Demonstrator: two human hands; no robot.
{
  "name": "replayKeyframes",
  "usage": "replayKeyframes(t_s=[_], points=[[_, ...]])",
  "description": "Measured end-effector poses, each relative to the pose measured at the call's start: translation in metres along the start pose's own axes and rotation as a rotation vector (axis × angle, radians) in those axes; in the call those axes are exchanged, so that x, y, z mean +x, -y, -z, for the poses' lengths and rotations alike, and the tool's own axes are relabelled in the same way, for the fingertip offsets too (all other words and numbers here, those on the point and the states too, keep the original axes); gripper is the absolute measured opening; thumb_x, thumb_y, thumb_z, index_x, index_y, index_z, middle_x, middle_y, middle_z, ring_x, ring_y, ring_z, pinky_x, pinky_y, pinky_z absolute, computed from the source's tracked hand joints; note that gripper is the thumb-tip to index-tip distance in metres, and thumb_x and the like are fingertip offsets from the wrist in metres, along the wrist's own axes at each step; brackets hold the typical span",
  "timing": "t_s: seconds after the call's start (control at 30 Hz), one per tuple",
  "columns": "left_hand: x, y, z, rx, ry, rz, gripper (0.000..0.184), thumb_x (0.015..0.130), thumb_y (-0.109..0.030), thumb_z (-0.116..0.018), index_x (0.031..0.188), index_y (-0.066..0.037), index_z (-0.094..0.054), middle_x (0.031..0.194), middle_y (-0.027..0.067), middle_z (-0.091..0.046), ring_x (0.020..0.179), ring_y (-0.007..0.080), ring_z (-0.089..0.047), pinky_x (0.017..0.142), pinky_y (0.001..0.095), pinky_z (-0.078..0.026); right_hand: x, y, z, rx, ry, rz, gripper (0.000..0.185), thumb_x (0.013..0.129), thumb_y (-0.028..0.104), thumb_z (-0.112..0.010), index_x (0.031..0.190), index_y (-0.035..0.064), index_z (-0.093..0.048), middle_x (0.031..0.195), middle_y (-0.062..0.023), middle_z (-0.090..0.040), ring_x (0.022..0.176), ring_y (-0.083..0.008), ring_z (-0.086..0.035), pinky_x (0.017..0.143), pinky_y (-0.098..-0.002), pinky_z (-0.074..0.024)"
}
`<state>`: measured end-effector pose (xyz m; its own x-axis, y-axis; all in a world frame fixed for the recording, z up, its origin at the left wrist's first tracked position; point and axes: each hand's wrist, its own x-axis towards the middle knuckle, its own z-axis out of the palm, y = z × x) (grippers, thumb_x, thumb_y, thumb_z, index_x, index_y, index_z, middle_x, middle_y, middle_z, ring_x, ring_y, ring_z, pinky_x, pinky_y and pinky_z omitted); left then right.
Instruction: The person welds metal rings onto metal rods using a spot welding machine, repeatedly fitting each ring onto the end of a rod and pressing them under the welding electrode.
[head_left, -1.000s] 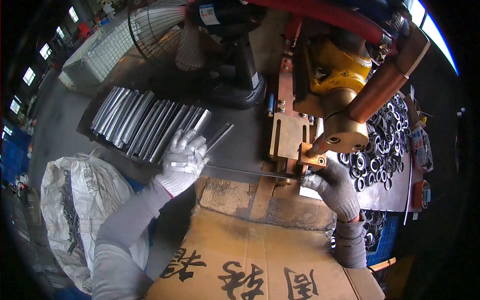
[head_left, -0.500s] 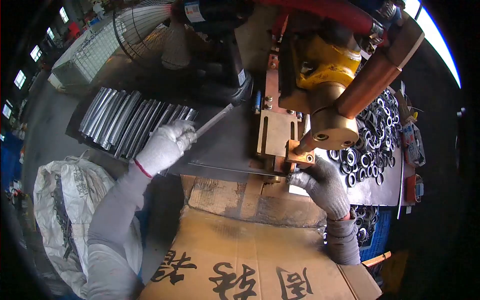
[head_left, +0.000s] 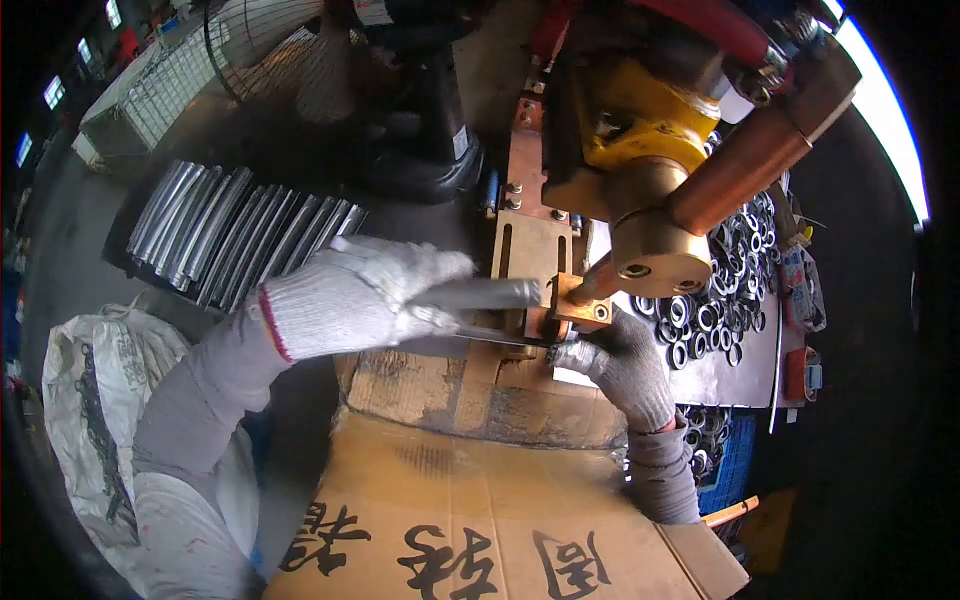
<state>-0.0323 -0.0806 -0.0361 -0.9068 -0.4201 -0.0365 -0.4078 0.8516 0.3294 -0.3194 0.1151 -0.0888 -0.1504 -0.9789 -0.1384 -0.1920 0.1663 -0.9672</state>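
My left hand, in a white knit glove, is closed on a grey metal strip. The strip is smeared by motion; its free end points right, close to the copper electrode block of a welding machine. My right hand, also gloved, is just below that block. Its fingers are bent with the fingertips together at the block's lower edge, and whatever they hold is hidden. Above the block rises a thick copper arm set in a brass-coloured cylinder.
A row of metal strips lies on the table at left. Many dark rings are piled at right. A cardboard sheet with black writing is in front of me. A fan stands behind, a white sack at left.
My left hand has moved right and nearer, bringing the metal strip from beside the row toward the electrode block. My right hand stays by the block. The whole view has shifted slightly.
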Motion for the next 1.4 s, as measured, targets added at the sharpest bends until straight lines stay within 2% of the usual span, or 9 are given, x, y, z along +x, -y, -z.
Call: replayKeyframes(t_s=[0.23,0.4,0.5,0.57,0.7,0.8,0.83,0.93,1.4], points=[[0.029,-0.003,-0.016,0.053,0.131,-0.172,0.068,0.109,-0.06,-0.061,0.152,-0.007,-0.061,0.127,0.0207,-0.075,0.115,0.0418,-0.074,0.102,0.0533,-0.056,0.003,-0.009,0.002,0.074,-0.018,0.05,0.058,0.093,0.004,-0.09,0.146,-0.0024,-0.066,0.13,-0.0087,-0.078,0.115,-0.0154,-0.072,0.102,-0.0325,-0.06],[0.037,-0.013,-0.012,0.122,0.06,-0.232,0.067,0.11,-0.058,-0.061,0.149,-0.005,-0.063,0.123,0.022,-0.077,0.114,0.042,-0.075,0.1,0.0508,-0.059,0.003,-0.008,0.004,0.036,-0.003,0.053,0.059,0.092,0.003,-0.09,0.146,-0.0034,-0.066,0.133,-0.0089,-0.078,0.119,-0.0157,-0.071,0.107,-0.0338,-0.058],[0.046,-0.016,-0.01,0.054,0.257,-0.169,0.065,0.11,-0.057,-0.06,0.146,-0.003,-0.063,0.122,0.0225,-0.077,0.115,0.0422,-0.075,0.1,0.0504,-0.06,0.003,-0.008,0.004,-0.003,-0.02,0.023,0.061,0.092,0.004,-0.091,0.146,-0.0044,-0.065,0.133,-0.0091,-0.078,0.118,-0.0153,-0.071,0.106,-0.0335,-0.0585],[0.046,-0.008,-0.021,0.094,0.084,-0.289,0.064,0.111,-0.056,-0.06,0.144,-0.002,-0.063,0.12,0.0227,-0.077,0.111,0.0425,-0.076,0.098,0.0504,-0.06,0.003,-0.01,0.006,-0.011,-0.014,0.064,0.058,0.092,0.006,-0.092,0.143,-0.0045,-0.068,0.13,-0.0094,-0.079,0.117,-0.0149,-0.072,0.105,-0.0332,-0.0588],[0.045,-0.006,-0.026,0.164,0.046,-0.341,0.064,0.109,-0.055,-0.064,0.146,-0.002,-0.063,0.115,0.0222,-0.077,0.103,0.0418,-0.077,0.092,0.0506,-0.062,0.002,-0.005,0.009,-0.196,0.002,0.108,0.048,0.092,0.014,-0.093,0.134,-0.0029,-0.075,0.122,-0.0082,-0.082,0.108,-0.0143,-0.073,0.097,-0.0329,-0.0593],[0.045,-0.013,-0.021,0.113,0.086,-0.269,0.065,0.107,-0.055,-0.067,0.145,-0.003,-0.063,0.111,0.0219,-0.077,0.101,0.0414,-0.076,0.086,0.0511,-0.062,-0.001,0.002,0.006,-0.138,0.005,0.094,0.055,0.089,0.013,-0.095,0.136,-0.0044,-0.073,0.13,-0.0075,-0.079,0.113,-0.0151,-0.073,0.101,-0.0328,-0.059],[0.042,-0.005,-0.032,0.14,-0.03,-0.328,0.063,0.106,-0.054,-0.07,0.145,-0.005,-0.063,0.11,0.0206,-0.076,0.098,0.0405,-0.076,0.083,0.0517,-0.062,-0.003,-0.003,0.006,-0.185,-0.02,0.094,0.058,0.09,0.012,-0.094,0.14,-0.0042,-0.07,0.131,-0.0066,-0.078,0.114,-0.0155,-0.073,0.101,-0.0326,-0.059],[0.031,-0.01,-0.016,0.138,-0.012,-0.268,0.062,0.104,-0.053,-0.072,0.146,-0.007,-0.064,0.111,0.0191,-0.075,0.098,0.0394,-0.076,0.084,0.0515,-0.062,-0.007,-0.013,0.001,0.065,-0.027,0.069,0.064,0.091,0.016,-0.095,0.147,-0.0007,-0.068,0.119,-0.0047,-0.08,0.107,-0.0118,-0.071,0.096,-0.0323,-0.0594],[0.011,0.013,-0.027,0.259,-0.101,-0.353,0.052,0.104,-0.038,-0.076,0.145,-0.009,-0.066,0.109,0.0167,-0.072,0.099,0.0389,-0.074,0.087,0.0508,-0.06,-0.03,-0.034,0.005,-0.091,-0.012,0.021,0.067,0.095,0.017,-0.091,0.153,-0.0038,-0.063,0.133,-0.0108,-0.079,0.121,-0.0164,-0.073,0.108,-0.0361,-0.0597]])
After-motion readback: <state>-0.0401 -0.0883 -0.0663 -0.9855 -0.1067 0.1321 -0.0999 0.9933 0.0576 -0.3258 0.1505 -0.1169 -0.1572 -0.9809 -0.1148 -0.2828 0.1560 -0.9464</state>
